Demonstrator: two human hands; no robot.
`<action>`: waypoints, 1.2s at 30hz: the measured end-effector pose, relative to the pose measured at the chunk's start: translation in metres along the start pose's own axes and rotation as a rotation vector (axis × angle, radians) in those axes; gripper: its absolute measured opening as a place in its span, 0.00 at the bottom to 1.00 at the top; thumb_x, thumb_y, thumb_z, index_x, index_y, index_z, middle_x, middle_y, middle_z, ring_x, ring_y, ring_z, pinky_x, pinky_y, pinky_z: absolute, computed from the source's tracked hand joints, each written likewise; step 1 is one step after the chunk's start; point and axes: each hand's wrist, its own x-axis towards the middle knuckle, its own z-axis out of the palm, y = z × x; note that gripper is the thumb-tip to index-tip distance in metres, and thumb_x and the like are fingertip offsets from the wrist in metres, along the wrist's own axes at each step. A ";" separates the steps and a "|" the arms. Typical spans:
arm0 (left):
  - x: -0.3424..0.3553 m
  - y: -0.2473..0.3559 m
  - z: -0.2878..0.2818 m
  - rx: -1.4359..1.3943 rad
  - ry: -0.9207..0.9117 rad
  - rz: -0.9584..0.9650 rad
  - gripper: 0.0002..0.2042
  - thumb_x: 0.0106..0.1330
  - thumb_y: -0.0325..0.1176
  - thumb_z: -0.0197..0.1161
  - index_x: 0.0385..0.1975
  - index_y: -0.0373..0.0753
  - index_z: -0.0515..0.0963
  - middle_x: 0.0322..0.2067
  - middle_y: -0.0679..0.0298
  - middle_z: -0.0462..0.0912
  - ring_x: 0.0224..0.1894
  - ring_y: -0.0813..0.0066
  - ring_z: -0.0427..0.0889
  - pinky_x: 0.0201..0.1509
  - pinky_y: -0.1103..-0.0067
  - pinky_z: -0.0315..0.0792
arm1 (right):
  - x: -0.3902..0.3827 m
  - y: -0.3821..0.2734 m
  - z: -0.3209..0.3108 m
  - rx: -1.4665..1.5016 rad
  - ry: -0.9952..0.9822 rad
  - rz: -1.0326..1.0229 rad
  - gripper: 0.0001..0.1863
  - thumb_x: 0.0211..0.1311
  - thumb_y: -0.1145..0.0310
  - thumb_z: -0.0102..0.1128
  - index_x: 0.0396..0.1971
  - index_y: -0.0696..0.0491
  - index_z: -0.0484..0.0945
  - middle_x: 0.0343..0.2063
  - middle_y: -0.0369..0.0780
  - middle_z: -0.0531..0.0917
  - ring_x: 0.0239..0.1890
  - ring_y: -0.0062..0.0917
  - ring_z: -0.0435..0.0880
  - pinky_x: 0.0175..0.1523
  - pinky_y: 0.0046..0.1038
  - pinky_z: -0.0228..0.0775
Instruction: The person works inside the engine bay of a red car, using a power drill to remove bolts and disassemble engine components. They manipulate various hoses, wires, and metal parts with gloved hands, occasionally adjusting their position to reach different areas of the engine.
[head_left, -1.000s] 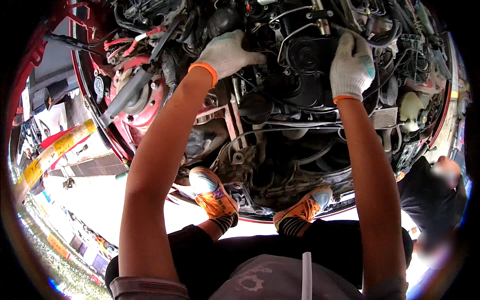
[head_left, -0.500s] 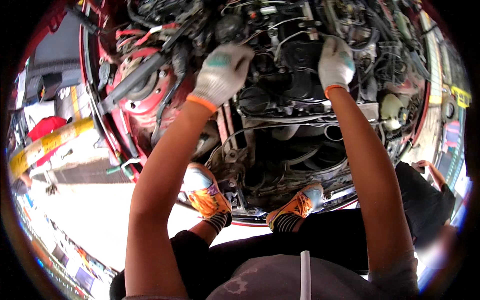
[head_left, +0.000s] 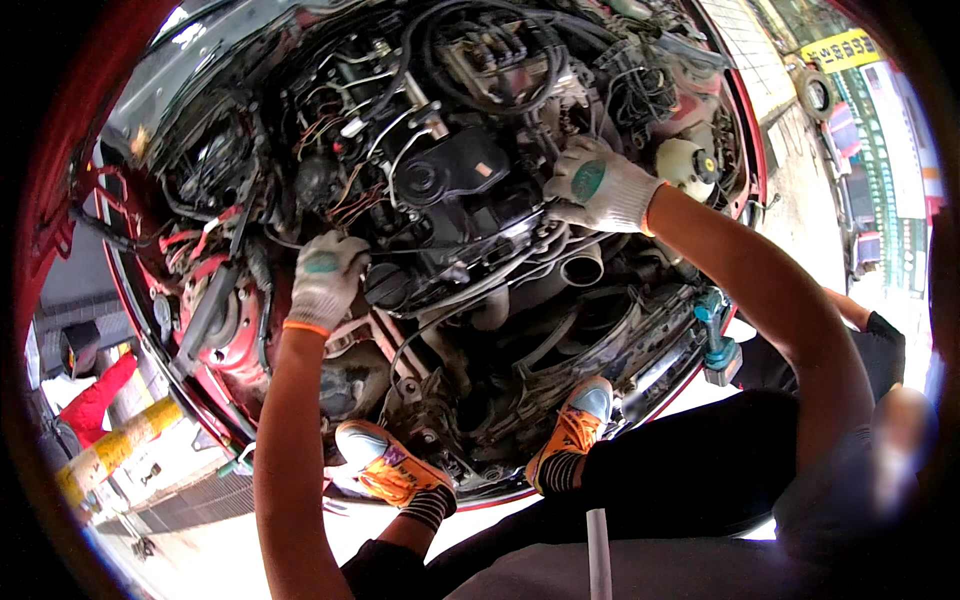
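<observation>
Both my hands wear white knit gloves with green patches and orange cuffs, and they reach into the open engine bay of a red car. My left hand (head_left: 327,275) is curled at the left side of the engine, near a round black cap (head_left: 392,285) and thin wires; its fingertips are out of sight. At the engine's right side, my right hand (head_left: 604,188) bends its fingers down over parts I cannot make out. Between the hands lies a black plastic engine cover (head_left: 450,168) with a dark hose (head_left: 480,300) running in front of it.
My orange shoes (head_left: 395,468) stand within the car's front frame. On the right front edge rests a teal cordless power tool (head_left: 715,335), near a person in black (head_left: 885,345). A pale reservoir (head_left: 685,168) sits right of the engine. A yellow bar (head_left: 120,450) is at left.
The view has turned and shifted. My hands have moved farther apart, the left to the engine's left side and the right to its right side. The teal power tool now shows.
</observation>
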 end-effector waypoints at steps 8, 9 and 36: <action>0.008 0.018 -0.035 -0.183 0.395 -0.227 0.12 0.78 0.37 0.59 0.46 0.34 0.82 0.42 0.49 0.85 0.48 0.50 0.85 0.56 0.65 0.76 | 0.034 0.020 -0.038 -0.023 0.307 0.380 0.22 0.78 0.48 0.50 0.60 0.44 0.81 0.55 0.38 0.85 0.61 0.35 0.81 0.71 0.35 0.70; 0.010 0.012 -0.031 -0.190 0.444 -0.280 0.13 0.79 0.38 0.58 0.47 0.33 0.82 0.42 0.49 0.85 0.47 0.50 0.84 0.56 0.66 0.76 | 0.044 0.028 -0.038 -0.123 0.399 0.350 0.19 0.78 0.53 0.52 0.58 0.45 0.82 0.55 0.40 0.83 0.60 0.38 0.81 0.69 0.38 0.71; 0.076 0.036 -0.042 -0.241 -0.019 -0.186 0.17 0.75 0.41 0.60 0.53 0.36 0.81 0.53 0.48 0.85 0.55 0.51 0.85 0.57 0.65 0.78 | 0.043 0.012 0.064 0.293 0.347 1.098 0.21 0.71 0.55 0.55 0.49 0.56 0.84 0.54 0.48 0.83 0.61 0.46 0.77 0.67 0.45 0.68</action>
